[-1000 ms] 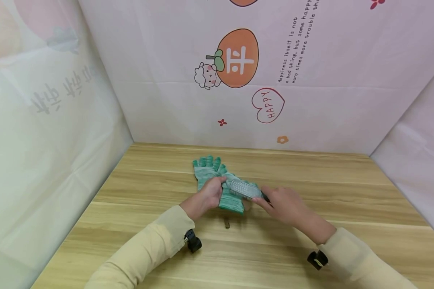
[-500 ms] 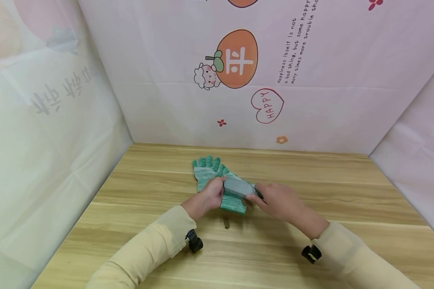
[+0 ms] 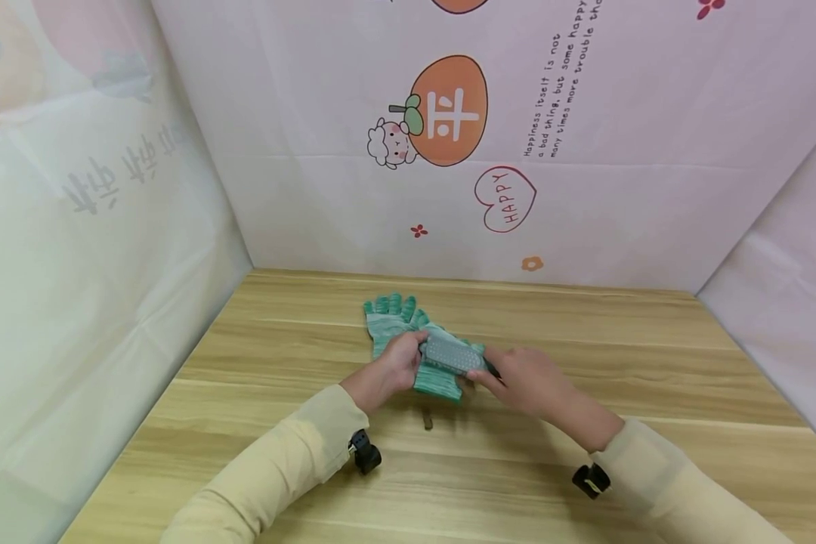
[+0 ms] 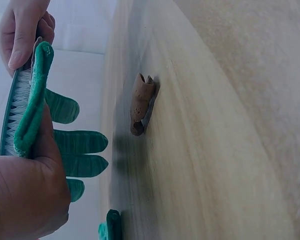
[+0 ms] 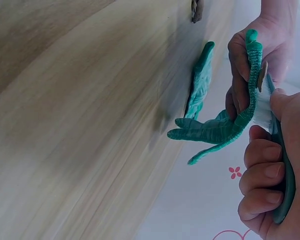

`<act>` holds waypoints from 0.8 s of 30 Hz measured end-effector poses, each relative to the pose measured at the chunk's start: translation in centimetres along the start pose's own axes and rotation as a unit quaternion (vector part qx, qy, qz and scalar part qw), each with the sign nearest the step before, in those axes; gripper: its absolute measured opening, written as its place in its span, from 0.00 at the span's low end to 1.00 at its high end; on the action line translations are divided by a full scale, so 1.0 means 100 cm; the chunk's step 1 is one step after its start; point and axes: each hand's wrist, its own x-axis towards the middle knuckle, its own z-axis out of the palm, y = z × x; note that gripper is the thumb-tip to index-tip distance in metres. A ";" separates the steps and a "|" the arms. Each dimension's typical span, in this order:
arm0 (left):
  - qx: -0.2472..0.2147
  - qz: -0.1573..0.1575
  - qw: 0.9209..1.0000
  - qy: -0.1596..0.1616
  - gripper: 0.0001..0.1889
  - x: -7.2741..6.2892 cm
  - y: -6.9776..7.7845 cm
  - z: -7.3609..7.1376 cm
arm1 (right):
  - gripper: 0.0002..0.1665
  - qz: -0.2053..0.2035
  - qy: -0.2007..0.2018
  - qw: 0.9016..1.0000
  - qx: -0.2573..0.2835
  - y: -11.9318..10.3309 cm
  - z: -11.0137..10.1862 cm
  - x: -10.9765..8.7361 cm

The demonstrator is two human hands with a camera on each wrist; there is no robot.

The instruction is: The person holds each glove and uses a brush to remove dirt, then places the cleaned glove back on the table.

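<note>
My left hand (image 3: 396, 364) grips a green-and-white knitted glove (image 3: 438, 382), held above the table with its fingers hanging below in the left wrist view. My right hand (image 3: 532, 381) has its fingers curled round the handle of a grey-green brush (image 3: 452, 355). White bristles (image 4: 21, 102) press against the glove's upper face. A thin brown flake (image 5: 262, 76) shows between glove and brush in the right wrist view. The matching glove (image 3: 384, 325) lies on the table just beyond my left hand.
A small curled brown piece (image 4: 141, 105), like bark or a dry leaf, lies on the wooden table (image 3: 299, 468) below the held glove. White printed cloth walls (image 3: 340, 219) stand at the back and both sides.
My right hand slid the brush left across the glove, then back slightly to the right. The left hand keeps its hold almost unmoved, and the other glove stays in place.
</note>
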 end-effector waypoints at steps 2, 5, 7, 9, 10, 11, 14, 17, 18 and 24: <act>0.001 0.000 1.000 -0.002 0.05 0.000 0.000 0.001 | 0.19 -0.001 0.002 1.000 0.000 0.001 0.000 -0.001; 0.003 -0.002 1.000 -0.003 0.05 0.000 0.000 0.003 | 0.19 0.000 0.004 1.000 -0.001 0.003 0.000 -0.002; 0.003 -0.004 1.000 -0.003 0.05 0.000 0.001 0.004 | 0.19 -0.001 0.006 1.000 -0.001 0.003 0.000 -0.003; 0.004 -0.004 1.000 -0.007 0.05 0.001 0.001 0.005 | 0.19 0.000 0.007 1.000 -0.002 0.004 0.000 -0.004; 0.004 -0.004 1.000 -0.008 0.05 0.001 0.001 0.005 | 0.18 -0.001 0.008 1.000 -0.002 0.004 0.000 -0.005; 0.003 -0.005 1.000 -0.012 0.05 0.001 0.001 0.005 | 0.18 -0.002 0.010 1.000 -0.003 0.005 0.000 -0.005; 0.003 -0.007 1.000 -0.018 0.07 0.001 0.001 0.006 | 0.18 -0.005 0.016 1.000 -0.005 0.006 0.001 -0.007; 0.003 -0.011 1.000 -0.022 0.11 0.002 0.000 0.007 | 0.18 -0.012 0.026 1.000 -0.005 0.008 0.001 -0.009; 0.004 -0.012 1.000 -0.020 0.12 0.002 0.000 0.007 | 0.18 -0.014 0.028 0.999 -0.005 0.008 0.002 -0.010; 0.004 -0.012 1.000 -0.014 0.22 0.003 0.000 0.009 | 0.17 -0.020 0.041 0.999 -0.001 0.011 0.002 -0.013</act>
